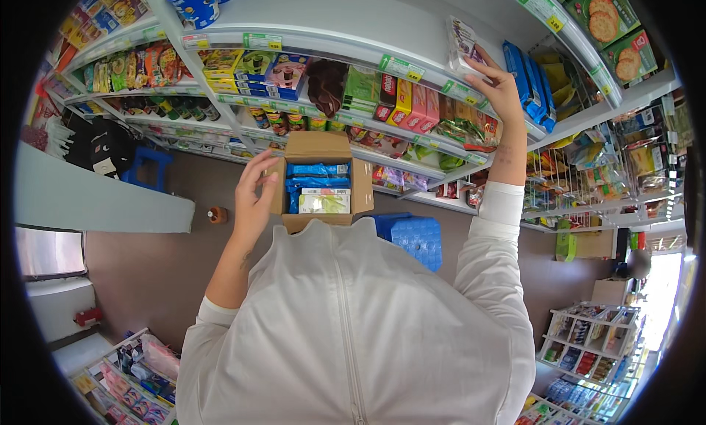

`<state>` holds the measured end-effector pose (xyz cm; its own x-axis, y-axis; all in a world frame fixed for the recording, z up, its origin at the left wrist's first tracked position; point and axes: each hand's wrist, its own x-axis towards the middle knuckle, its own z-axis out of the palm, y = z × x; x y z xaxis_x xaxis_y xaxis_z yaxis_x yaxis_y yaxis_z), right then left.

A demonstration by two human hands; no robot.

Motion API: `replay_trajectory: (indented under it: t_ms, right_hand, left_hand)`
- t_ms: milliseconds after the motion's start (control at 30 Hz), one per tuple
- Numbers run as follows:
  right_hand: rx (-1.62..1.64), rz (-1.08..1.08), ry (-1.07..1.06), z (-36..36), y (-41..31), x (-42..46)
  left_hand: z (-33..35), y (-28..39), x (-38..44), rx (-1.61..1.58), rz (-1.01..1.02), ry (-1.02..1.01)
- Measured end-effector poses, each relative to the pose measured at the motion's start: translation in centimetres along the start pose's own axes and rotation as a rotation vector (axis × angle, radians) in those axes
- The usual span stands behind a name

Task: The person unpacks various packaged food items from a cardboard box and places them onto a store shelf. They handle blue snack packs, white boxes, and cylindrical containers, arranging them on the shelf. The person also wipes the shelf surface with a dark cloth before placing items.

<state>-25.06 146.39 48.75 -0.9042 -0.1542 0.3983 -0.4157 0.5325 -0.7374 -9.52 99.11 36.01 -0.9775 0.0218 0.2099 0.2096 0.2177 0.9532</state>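
My right hand [496,83] is raised to the upper shelf with its fingers on a white and purple package [461,42]. That package stands near the shelf's front edge. My left hand [255,190] is beside the left flap of an open cardboard box [362,183], fingers apart and nothing in them. Whether the thumb touches the flap is unclear. The box is close in front of my chest; what supports it is hidden. Inside it lie blue packets [317,175] and a white and green carton [324,203].
Blue tubs [196,5] stand at the upper shelf's left, blue packets [527,86] at its right. Boxed snacks [408,102] fill the shelf below. A blue plastic stool [416,240] is on the floor near my right side. A brown bottle [217,215] and a grey counter [105,188] are at left.
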Motion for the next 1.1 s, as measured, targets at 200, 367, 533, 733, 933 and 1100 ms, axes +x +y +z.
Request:
replay_trajectory:
  t_ms: [200, 367, 533, 733, 933, 1100]
  right_hand:
    - [-0.076, -0.041, 0.102, 2.6, -0.5, 0.5]
    - [-0.211, 0.009, 0.242, 5.2, -2.5, 0.7]
    - [-0.502, -0.050, 0.280, 7.1, -4.0, 0.3]
    - [-0.721, -0.242, 0.371, 8.4, -3.2, 0.2]
    - [-0.680, -0.141, 0.357, 9.1, -3.7, 0.7]
    - [-0.700, -0.074, 0.445, 10.4, -3.8, 1.2]
  left_hand:
    - [0.7, 0.4, 0.4, 0.008, 0.032, -0.030]
    - [1.1, 0.8, 0.8, 0.018, 0.035, -0.049]
    - [1.1, 0.6, 0.8, 0.015, 0.014, -0.063]
    - [1.1, 0.3, 0.6, 0.017, 0.008, -0.065]
    - [1.7, 0.4, 0.8, 0.022, -0.002, -0.057]
    - [2.1, 0.5, 1.0, 0.030, 0.019, -0.060]
